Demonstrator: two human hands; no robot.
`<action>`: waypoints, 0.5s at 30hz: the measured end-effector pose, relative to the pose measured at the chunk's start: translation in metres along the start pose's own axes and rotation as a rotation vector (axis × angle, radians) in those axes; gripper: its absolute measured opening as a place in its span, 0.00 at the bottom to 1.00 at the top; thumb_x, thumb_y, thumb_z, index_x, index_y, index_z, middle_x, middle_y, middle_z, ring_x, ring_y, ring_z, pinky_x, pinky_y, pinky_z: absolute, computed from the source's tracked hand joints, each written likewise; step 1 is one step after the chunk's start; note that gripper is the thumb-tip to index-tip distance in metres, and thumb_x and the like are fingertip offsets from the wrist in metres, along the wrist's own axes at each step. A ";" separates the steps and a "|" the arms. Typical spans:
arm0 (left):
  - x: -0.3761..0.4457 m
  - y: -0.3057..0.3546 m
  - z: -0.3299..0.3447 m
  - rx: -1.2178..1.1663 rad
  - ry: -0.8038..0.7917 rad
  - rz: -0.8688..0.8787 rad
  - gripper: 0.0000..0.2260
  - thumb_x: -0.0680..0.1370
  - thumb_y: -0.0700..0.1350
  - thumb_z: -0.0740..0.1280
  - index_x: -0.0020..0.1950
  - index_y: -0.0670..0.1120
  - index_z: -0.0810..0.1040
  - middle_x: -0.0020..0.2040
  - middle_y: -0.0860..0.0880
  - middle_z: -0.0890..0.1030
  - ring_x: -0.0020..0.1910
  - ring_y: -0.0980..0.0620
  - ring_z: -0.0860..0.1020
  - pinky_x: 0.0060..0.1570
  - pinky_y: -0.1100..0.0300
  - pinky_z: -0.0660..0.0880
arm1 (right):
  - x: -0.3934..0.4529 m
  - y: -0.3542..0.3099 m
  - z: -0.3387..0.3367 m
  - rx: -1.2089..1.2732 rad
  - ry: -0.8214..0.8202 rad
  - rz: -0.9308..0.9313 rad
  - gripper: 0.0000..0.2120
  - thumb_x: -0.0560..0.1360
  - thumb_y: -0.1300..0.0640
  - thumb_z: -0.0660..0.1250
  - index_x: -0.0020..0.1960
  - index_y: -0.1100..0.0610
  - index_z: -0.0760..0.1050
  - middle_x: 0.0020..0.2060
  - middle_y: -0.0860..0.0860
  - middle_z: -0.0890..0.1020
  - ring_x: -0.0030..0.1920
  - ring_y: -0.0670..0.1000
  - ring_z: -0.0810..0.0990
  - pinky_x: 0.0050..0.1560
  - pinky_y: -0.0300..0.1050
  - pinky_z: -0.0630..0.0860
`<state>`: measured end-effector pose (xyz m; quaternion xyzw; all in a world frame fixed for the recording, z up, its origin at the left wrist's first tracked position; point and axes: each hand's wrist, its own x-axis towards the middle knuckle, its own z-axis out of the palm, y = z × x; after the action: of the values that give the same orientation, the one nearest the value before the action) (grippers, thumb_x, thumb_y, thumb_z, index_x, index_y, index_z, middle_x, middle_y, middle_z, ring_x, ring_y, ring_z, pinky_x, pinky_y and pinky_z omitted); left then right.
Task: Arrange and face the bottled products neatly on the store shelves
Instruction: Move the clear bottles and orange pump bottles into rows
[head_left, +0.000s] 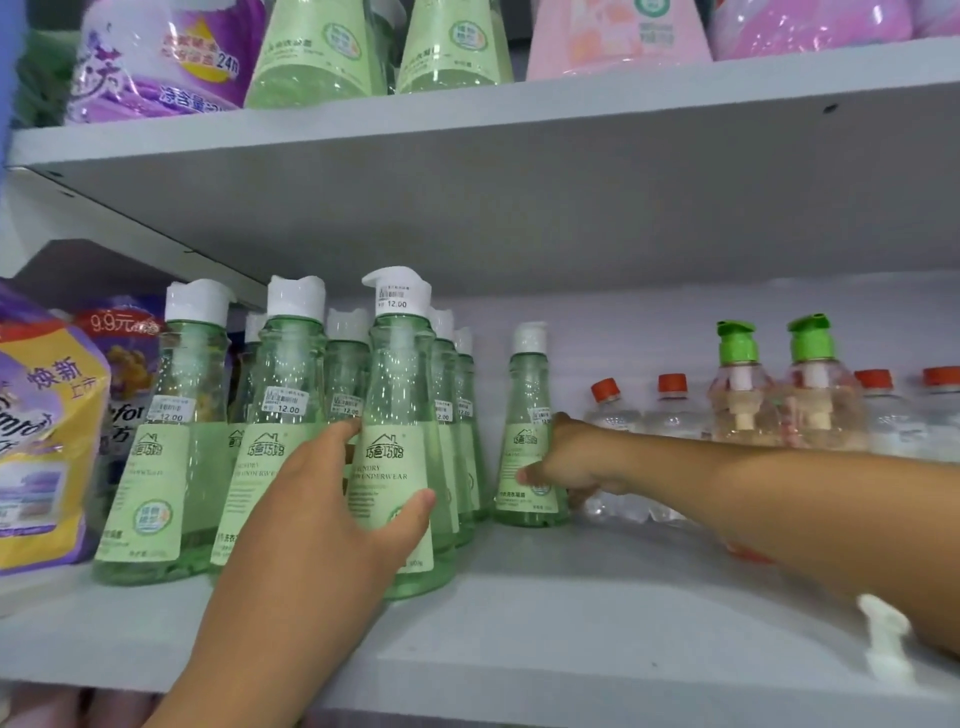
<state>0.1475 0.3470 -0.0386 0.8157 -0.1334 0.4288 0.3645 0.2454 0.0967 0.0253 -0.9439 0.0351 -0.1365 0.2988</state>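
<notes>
Our left hand (332, 499) grips front green detergent bottle (397, 441); our right hand (576, 460) holds lone green bottle (529, 431) farther back on shelf (571, 597).

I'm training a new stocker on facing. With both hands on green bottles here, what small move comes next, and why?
Probably the right hand should draw the lone green bottle forward, level with the front bottle that the left hand holds. It stands set back, apart from the group.

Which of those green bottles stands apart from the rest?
The lone green clear plastic bottle at the shelf's back, right of the cluster, held by the right hand. The others stand packed together.
</notes>
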 end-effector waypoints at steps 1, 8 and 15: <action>0.000 -0.001 0.000 0.005 -0.007 0.005 0.38 0.71 0.65 0.72 0.77 0.57 0.62 0.69 0.59 0.74 0.59 0.58 0.74 0.57 0.56 0.74 | -0.005 -0.001 -0.001 -0.033 -0.011 -0.012 0.27 0.75 0.54 0.75 0.68 0.59 0.66 0.58 0.56 0.80 0.53 0.58 0.83 0.52 0.56 0.84; -0.005 0.002 -0.004 0.125 0.009 0.048 0.36 0.73 0.61 0.72 0.77 0.53 0.62 0.71 0.50 0.69 0.68 0.46 0.71 0.67 0.42 0.71 | -0.116 0.018 -0.101 -0.204 0.305 -0.261 0.08 0.79 0.45 0.67 0.53 0.48 0.80 0.42 0.45 0.86 0.36 0.49 0.86 0.40 0.46 0.83; 0.014 0.135 0.048 -0.350 -0.321 0.122 0.14 0.74 0.59 0.72 0.56 0.56 0.78 0.51 0.58 0.81 0.50 0.57 0.80 0.49 0.61 0.76 | -0.150 0.133 -0.186 0.093 0.591 -0.010 0.21 0.74 0.42 0.72 0.62 0.51 0.73 0.53 0.52 0.80 0.48 0.57 0.82 0.54 0.56 0.81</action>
<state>0.1128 0.2202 0.0198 0.7882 -0.3109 0.2853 0.4479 0.0516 -0.0926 0.0592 -0.8487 0.1097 -0.4084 0.3176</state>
